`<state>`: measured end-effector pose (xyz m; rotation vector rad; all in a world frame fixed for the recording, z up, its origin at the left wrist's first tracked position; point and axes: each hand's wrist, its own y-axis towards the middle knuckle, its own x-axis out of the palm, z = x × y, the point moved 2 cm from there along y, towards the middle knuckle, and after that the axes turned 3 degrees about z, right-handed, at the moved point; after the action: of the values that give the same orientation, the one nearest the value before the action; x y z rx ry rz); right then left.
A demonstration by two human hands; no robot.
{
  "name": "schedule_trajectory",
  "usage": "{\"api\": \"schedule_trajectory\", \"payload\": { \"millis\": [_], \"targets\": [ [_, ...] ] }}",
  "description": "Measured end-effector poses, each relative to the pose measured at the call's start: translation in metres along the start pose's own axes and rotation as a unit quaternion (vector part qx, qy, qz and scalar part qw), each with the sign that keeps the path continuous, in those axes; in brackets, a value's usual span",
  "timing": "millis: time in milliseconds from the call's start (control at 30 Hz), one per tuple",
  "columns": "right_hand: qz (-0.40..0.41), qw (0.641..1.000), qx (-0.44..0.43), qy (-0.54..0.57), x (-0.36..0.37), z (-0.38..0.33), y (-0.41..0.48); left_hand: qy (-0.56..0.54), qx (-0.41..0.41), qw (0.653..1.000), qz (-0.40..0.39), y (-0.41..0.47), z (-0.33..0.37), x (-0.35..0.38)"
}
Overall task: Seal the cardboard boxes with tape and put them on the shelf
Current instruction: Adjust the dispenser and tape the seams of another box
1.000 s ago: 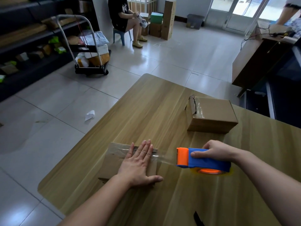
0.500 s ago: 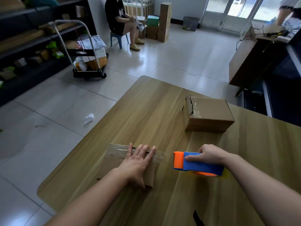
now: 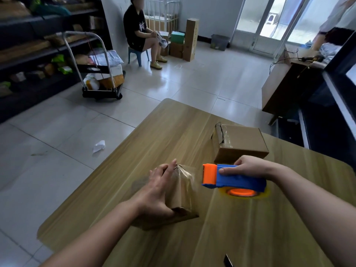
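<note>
Our left hand (image 3: 156,189) lies straight-fingered against the small brown cardboard box (image 3: 181,191), which is tilted on edge on the wooden table (image 3: 173,132). Our right hand (image 3: 248,166) grips the blue-and-orange tape dispenser (image 3: 237,180) just beside it. Danger: the crinkled clear tape (image 3: 183,169) could stick crooked, or the box could topple.

Head view looks forward and down, close over the table (image 3: 173,132).
</note>
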<state>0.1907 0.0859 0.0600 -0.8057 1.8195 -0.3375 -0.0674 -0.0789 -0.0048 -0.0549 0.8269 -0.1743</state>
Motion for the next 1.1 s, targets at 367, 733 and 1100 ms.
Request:
{"api": "schedule_trajectory", "payload": {
  "millis": [367, 733, 1100],
  "targets": [
    [-0.015, 0.997, -0.036, -0.074, 0.007, -0.078, 0.004, -0.043, 0.017, 0.996, 0.073, -0.043, -0.031, -0.02],
    [-0.033, 0.993, -0.071, -0.086, 0.027, -0.124, 0.002, -0.072, -0.043, 0.996, 0.035, -0.078, -0.064, -0.034],
    [-0.016, 0.99, -0.076, -0.12, 0.045, -0.165, 0.006, 0.023, -0.144, 0.987, -0.06, -0.088, -0.066, -0.081]
  ]
}}
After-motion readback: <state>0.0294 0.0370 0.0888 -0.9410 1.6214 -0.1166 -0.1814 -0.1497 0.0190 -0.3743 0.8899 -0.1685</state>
